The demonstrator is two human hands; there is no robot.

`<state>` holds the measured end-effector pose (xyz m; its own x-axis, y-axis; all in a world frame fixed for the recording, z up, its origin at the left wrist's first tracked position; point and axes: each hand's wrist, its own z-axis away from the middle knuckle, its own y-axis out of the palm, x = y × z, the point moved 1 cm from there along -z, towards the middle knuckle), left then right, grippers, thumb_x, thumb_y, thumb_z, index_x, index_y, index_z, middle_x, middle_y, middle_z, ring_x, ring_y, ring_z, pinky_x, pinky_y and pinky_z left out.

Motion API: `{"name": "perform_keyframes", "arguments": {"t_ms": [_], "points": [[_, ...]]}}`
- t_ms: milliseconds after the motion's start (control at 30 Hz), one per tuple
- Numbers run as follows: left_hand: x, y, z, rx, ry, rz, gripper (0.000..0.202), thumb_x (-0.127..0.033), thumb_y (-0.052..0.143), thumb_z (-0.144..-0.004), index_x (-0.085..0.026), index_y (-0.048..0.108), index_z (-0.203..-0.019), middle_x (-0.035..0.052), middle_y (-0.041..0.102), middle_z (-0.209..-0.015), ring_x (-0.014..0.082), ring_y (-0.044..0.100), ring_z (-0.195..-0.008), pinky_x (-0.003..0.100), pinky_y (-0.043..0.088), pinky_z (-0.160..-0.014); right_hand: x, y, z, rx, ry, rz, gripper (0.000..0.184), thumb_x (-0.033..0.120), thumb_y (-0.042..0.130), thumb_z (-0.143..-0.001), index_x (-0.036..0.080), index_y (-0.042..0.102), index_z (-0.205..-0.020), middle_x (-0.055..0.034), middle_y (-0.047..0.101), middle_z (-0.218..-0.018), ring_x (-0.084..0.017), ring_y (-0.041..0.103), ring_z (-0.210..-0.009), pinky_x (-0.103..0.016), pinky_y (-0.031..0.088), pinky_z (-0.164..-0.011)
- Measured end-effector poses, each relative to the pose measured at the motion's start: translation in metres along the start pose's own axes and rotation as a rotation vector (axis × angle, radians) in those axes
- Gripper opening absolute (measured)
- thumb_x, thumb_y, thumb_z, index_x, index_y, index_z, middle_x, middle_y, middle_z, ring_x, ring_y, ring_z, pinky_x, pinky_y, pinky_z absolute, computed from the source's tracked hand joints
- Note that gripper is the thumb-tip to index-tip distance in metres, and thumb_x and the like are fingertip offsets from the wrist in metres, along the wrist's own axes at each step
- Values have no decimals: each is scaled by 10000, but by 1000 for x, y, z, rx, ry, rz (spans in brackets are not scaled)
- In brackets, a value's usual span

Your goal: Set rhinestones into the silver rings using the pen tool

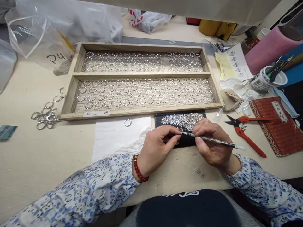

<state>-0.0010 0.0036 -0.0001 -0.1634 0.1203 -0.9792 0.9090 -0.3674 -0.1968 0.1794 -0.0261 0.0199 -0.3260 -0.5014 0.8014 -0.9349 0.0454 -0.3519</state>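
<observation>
Between thumb and fingertips, my left hand (159,148) pinches a small metal ring (181,131), mostly covered by the fingers. A slim pen-like tool (219,141) with a pale pointed tip is gripped in my right hand (213,145), and its tip meets the ring or lies right beside it. Under both hands is a black tray (187,143) that carries a spread of tiny shiny stones (181,120). One loose ring (127,122) rests on white paper (113,138) left of the tray.
Behind the hands stands a wooden frame (142,75) with wire mesh and rows of rings. A pile of rings (46,116) lies at left. Red-handled pruners (246,134), a red pouch (279,126) and a cup of tools (267,78) are at right.
</observation>
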Motion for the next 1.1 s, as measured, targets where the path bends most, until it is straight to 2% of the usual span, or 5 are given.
{"name": "perform_keyframes", "arguments": {"t_ms": [367, 633, 1100], "points": [[2, 0, 0, 0, 9, 3, 70, -139, 652, -814, -161, 701, -858, 77, 734, -899, 173, 701, -777, 289, 622, -663, 0, -1, -1, -1, -4, 20, 291, 24, 561, -714, 214, 563, -934, -25, 571, -801, -184, 567, -768, -391, 489, -691], [2, 1, 1, 1, -12, 27, 66, -140, 661, -813, -148, 704, -863, 81, 730, -913, 172, 709, -768, 299, 631, -671, 1, -2, -1, -3, -7, -2, 278, 3, 561, -699, 187, 566, -907, -28, 560, -791, -176, 556, -756, -383, 468, -681], [2, 1, 1, -1, -31, 75, 77, -126, 641, -817, -152, 691, -868, 75, 723, -912, 156, 712, -735, 286, 644, -660, 0, -1, 0, 8, 4, 21, 287, 20, 565, -702, 207, 558, -920, -28, 568, -797, -180, 559, -762, -396, 486, -692]]}}
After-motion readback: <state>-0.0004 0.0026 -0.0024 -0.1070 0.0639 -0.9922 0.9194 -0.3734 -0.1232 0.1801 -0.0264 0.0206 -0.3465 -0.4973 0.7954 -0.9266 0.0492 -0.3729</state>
